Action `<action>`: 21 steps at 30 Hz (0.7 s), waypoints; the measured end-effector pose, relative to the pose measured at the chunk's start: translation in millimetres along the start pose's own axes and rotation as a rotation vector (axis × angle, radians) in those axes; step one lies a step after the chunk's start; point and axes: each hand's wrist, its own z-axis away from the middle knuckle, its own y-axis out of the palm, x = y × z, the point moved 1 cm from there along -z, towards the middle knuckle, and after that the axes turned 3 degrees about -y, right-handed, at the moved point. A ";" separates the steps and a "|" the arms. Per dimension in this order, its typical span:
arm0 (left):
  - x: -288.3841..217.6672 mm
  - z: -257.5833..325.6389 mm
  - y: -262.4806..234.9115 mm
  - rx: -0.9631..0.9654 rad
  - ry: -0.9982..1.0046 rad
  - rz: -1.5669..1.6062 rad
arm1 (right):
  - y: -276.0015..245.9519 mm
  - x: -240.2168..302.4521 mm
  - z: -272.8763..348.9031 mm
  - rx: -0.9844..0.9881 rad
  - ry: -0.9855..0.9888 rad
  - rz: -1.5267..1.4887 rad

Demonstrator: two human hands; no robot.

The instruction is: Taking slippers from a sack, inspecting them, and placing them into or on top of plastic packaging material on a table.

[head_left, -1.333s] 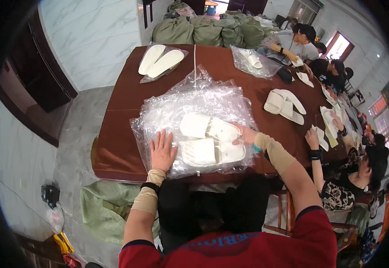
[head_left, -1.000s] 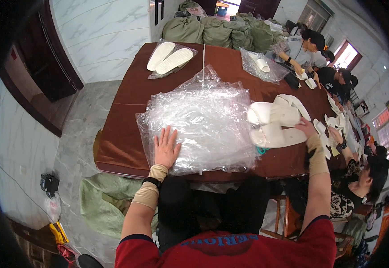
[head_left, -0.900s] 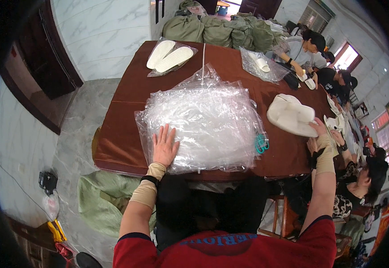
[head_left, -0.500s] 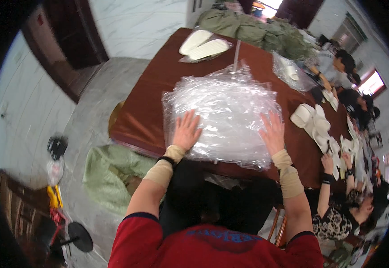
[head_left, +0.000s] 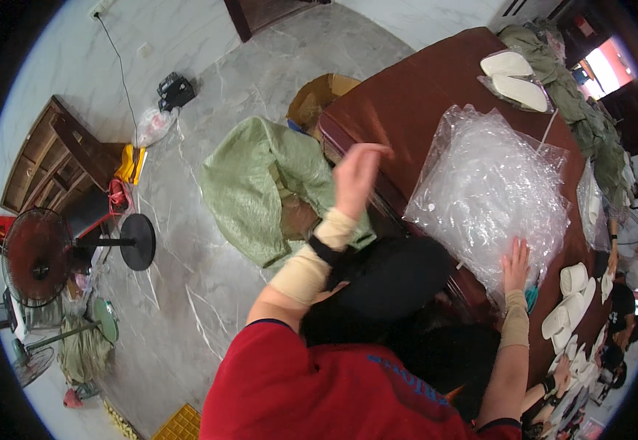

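Observation:
A heap of clear plastic bags (head_left: pixel 491 187) lies on the brown table (head_left: pixel 407 103). My right hand (head_left: pixel 515 262) rests flat on the near edge of the heap, fingers spread. Blurred and holding nothing, my left hand (head_left: pixel 357 174) hangs in the air off the table's left edge, above a green sack (head_left: pixel 260 180) on the floor. Both wrists wear beige sleeves. White slippers (head_left: pixel 568 304) lie stacked on the table just right of my right hand.
A pair of white slippers in a bag (head_left: pixel 513 77) lies at the table's far end beside green sacks (head_left: pixel 579 110). A cardboard box (head_left: pixel 315 99), a standing fan (head_left: pixel 37 257) and a wooden cabinet (head_left: pixel 48 158) stand on the marble floor. Other people's hands (head_left: pixel 612 249) work at the right.
My right hand slid the white slippers off the plastic heap to the right, then came back onto the heap. My left hand has lifted off the heap and swung left. The view turned left.

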 end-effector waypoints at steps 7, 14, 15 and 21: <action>288.6 120.7 -279.8 -0.090 -0.718 -0.772 | 12.7 18.1 -15.3 -0.023 -0.140 -0.169; 303.5 104.0 -251.8 0.078 -0.649 -0.932 | -2.4 -2.1 -2.7 0.007 -0.050 -0.062; 304.9 99.2 -240.8 0.258 -0.631 -1.002 | -3.7 -3.7 -2.0 -0.005 -0.066 -0.076; 312.3 147.3 -205.7 1.182 -0.642 -1.332 | 3.0 6.2 -9.7 -0.018 -0.098 -0.128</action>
